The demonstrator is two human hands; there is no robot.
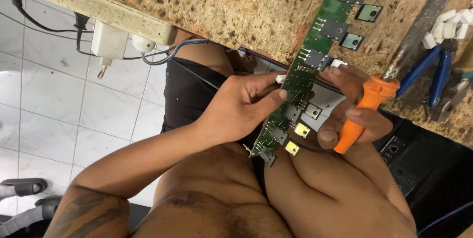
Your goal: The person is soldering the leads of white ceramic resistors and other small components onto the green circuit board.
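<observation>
A long narrow green circuit board (315, 46) with several flat black transistor parts along one edge runs from the worktop down over my lap. My left hand (241, 107) pinches the board near its lower end, thumb pressed on its face. My right hand (352, 115) grips the orange handle of a soldering iron (367, 107), whose dark metal shaft (423, 21) lies up across the worktop. The right fingers also touch the board's edge near a black part.
The speckled brown worktop (221, 6) fills the upper part of the view. Blue-handled pliers (433, 73) lie on it at right, beside white connectors (451, 23). A white plug adapter with cables (108, 41) hangs from the table edge. White floor tiles (74, 110) are left; a black device (423, 164) sits right.
</observation>
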